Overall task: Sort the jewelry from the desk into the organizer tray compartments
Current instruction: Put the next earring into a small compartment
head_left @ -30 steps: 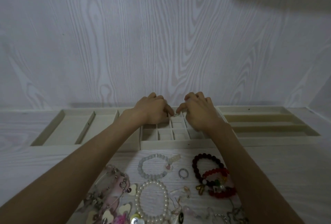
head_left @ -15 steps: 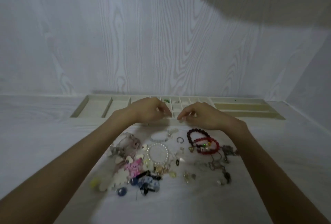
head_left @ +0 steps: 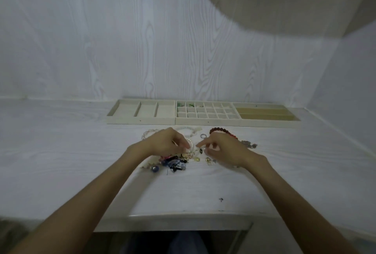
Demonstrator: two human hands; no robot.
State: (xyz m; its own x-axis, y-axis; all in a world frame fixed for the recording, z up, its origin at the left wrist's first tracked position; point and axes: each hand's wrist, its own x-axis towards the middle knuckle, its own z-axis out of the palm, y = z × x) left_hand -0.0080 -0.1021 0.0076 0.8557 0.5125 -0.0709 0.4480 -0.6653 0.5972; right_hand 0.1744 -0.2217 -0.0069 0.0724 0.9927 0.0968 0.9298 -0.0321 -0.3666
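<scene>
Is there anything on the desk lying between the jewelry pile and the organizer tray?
Nothing visible. Bare desk separates the jewelry pile from the organizer tray; both hands, left hand and right hand, are over the pile.

Change over one second. My left hand [head_left: 168, 142] and right hand [head_left: 221, 147] have left the small-compartment section of the organizer tray [head_left: 207, 121], where their fingertips met, and drawn back over the jewelry pile [head_left: 179, 160] on the desk [head_left: 61, 152]. Both hands now have loosely curled fingers (whether either pinches a piece cannot be told). My head has pulled back, bringing a shelf [head_left: 284, 5] into view.
</scene>
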